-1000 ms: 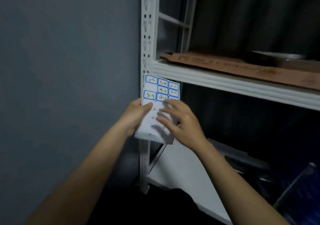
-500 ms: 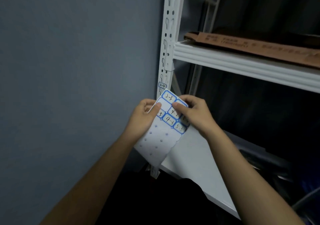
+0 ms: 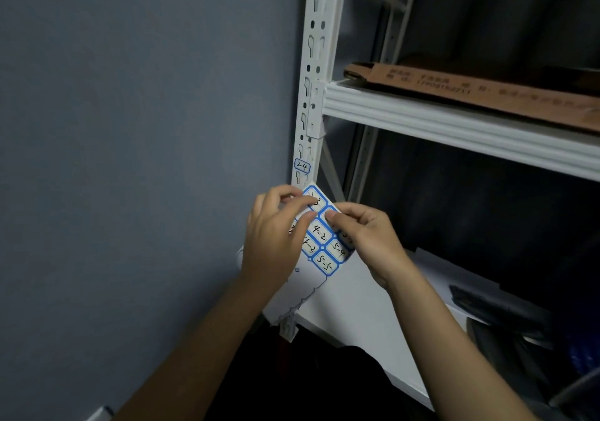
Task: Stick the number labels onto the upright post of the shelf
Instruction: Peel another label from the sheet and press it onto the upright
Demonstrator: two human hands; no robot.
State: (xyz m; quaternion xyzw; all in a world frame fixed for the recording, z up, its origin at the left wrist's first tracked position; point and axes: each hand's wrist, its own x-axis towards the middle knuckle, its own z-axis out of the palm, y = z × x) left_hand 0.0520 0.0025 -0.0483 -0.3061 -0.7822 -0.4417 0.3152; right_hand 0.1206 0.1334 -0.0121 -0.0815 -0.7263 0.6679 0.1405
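A white slotted upright post rises at the shelf's left front corner. One blue-bordered label reading 2-4 is stuck on it, just above my hands. Both hands hold a white label sheet with several blue-bordered handwritten labels, tilted in front of the post. My left hand grips the sheet's left side, thumb pressed on its top face. My right hand pinches a label near the sheet's upper right. The sheet's lower part is blank backing.
A white shelf beam runs right from the post, with a flat brown cardboard box on top. A lower white shelf board lies under my hands, dark items at its right. A grey wall fills the left.
The sheet has turned clockwise and my right fingers moved from its blank lower part up onto the labels. The view shifted, and the stuck 2-4 label came into sight.
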